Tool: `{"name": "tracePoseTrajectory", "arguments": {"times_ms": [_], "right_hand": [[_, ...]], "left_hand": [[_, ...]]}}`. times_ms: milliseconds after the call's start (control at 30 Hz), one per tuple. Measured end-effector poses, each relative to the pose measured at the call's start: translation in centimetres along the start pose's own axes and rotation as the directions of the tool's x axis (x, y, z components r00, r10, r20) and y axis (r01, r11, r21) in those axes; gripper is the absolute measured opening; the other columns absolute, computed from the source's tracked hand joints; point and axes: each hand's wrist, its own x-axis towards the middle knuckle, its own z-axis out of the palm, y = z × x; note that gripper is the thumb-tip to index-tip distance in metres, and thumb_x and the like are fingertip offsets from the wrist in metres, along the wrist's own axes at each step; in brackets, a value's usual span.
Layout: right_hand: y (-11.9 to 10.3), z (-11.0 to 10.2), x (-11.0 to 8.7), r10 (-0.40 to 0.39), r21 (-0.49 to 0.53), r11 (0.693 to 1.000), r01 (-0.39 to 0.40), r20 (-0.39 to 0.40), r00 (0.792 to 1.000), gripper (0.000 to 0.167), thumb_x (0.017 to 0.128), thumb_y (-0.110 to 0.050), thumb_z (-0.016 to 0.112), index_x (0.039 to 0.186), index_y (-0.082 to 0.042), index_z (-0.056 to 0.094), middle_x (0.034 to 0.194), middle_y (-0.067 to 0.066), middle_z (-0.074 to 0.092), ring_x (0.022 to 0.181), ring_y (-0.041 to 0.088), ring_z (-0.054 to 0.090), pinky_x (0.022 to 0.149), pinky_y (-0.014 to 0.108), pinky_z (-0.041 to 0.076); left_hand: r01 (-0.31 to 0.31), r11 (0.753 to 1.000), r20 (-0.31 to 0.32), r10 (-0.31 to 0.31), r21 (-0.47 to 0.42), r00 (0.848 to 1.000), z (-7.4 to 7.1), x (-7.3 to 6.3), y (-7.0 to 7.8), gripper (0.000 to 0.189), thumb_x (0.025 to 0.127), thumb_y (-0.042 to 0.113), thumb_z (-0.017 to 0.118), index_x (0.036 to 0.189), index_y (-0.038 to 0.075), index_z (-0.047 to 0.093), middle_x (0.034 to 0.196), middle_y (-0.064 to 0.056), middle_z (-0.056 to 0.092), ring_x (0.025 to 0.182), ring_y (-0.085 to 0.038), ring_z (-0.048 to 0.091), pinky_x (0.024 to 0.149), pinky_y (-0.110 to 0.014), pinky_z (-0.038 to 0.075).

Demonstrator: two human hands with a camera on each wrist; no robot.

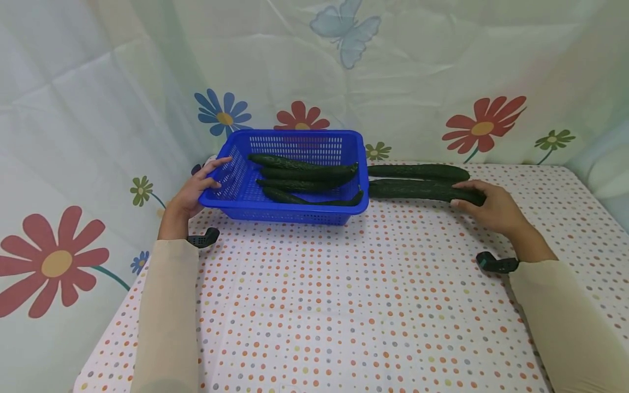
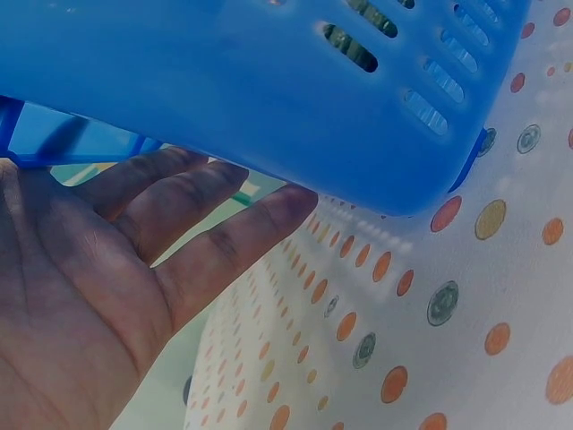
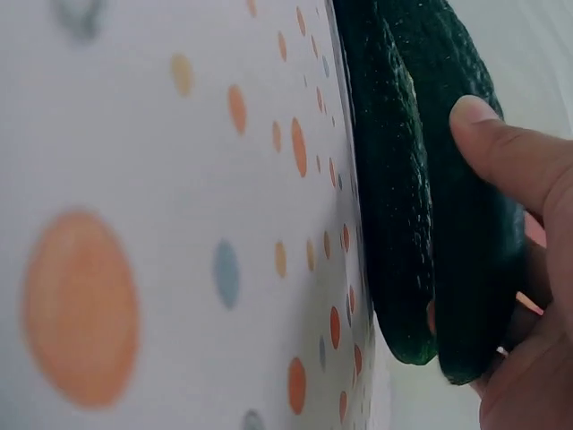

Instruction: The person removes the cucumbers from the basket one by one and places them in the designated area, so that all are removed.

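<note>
A blue plastic basket [image 1: 285, 206] with slotted walls holds several long dark green cucumbers [image 1: 309, 173]. At its left end my left hand [image 1: 196, 188] holds the rim, with digits reaching over the edge and other fingers [image 2: 224, 246] against the outside below. Two more cucumbers lie side by side to the right of the basket, a farther one [image 1: 417, 172] and a nearer one [image 1: 413, 189]. My right hand [image 1: 496, 210] grips the nearer cucumber close to its right end. In the right wrist view the thumb [image 3: 515, 161] presses on the held cucumber [image 3: 470, 260], beside the other one.
A white tablecloth [image 1: 314, 300] with coloured dots covers the table. Behind and to the left hangs a pale curtain [image 1: 403, 71] printed with flowers and a butterfly. The basket's right wall stands close to the left ends of the two cucumbers.
</note>
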Motion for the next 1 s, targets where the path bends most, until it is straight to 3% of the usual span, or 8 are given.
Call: {"name": "tracePoseTrajectory", "arguments": {"times_ms": [300, 633, 1000], "right_hand": [[0.33, 0.23, 0.45, -0.013, -0.061, 0.998, 0.016, 0.04, 0.999, 0.053, 0.093, -0.041, 0.064, 0.13, -0.003, 0.057, 0.142, 0.033, 0.045, 0.134, 0.055, 0.035, 0.106, 0.072, 0.026], [-0.02, 0.31, 0.64, -0.043, -0.076, 0.996, 0.044, 0.009, 0.999, 0.047, 0.093, -0.032, 0.066, 0.129, -0.003, 0.059, 0.139, 0.032, 0.049, 0.131, 0.053, 0.04, 0.104, 0.07, 0.03], [-0.08, 0.1, 0.66, -0.067, -0.079, 0.995, 0.069, 0.031, 0.997, 0.043, 0.09, -0.021, 0.071, 0.126, -0.001, 0.061, 0.135, 0.031, 0.051, 0.128, 0.051, 0.042, 0.101, 0.069, 0.033]], "left_hand": [[-0.005, 1.0, -0.009, 0.005, -0.002, 1.0, -0.03, 0.18, -0.25, 0.066, 0.093, -0.001, 0.036, 0.151, 0.031, 0.038, 0.166, -0.003, 0.006, 0.147, -0.046, 0.019, 0.107, -0.064, 0.032], [-0.008, 1.0, 0.001, 0.008, 0.009, 1.0, -0.42, 0.2, -0.16, 0.066, 0.093, -0.002, 0.036, 0.151, 0.03, 0.037, 0.166, -0.002, 0.005, 0.147, -0.044, 0.019, 0.107, -0.064, 0.031], [0.0, 1.0, 0.009, 0.0, 0.006, 1.0, -0.19, 0.16, -0.09, 0.066, 0.093, -0.001, 0.036, 0.151, 0.031, 0.037, 0.166, -0.004, 0.006, 0.146, -0.044, 0.021, 0.106, -0.063, 0.032]]}}
